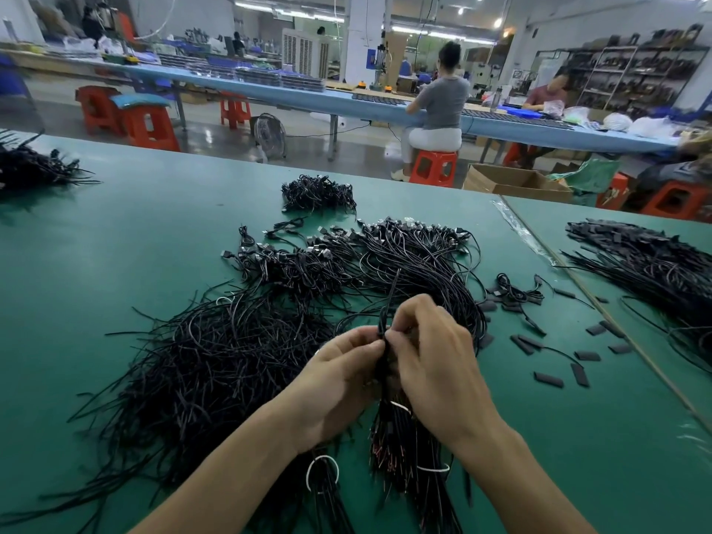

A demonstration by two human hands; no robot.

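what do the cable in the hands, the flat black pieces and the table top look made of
Held cable: black plastic-looking insulation, slightly glossy, bends freely. Flat black pieces: likely matte heat-shrink tubing, pressed flat. Table top: green mat, probably rubber, soft sheen.

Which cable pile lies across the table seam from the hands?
The long pile at far right, beyond the taped seam. The others, and the bundle the left hand and right hand pinch, lie left of it.

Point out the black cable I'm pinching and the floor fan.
black cable (390, 302): head view, on the stretch sticking up above the pinch.
floor fan (269, 136): head view, on the middle of its grille.
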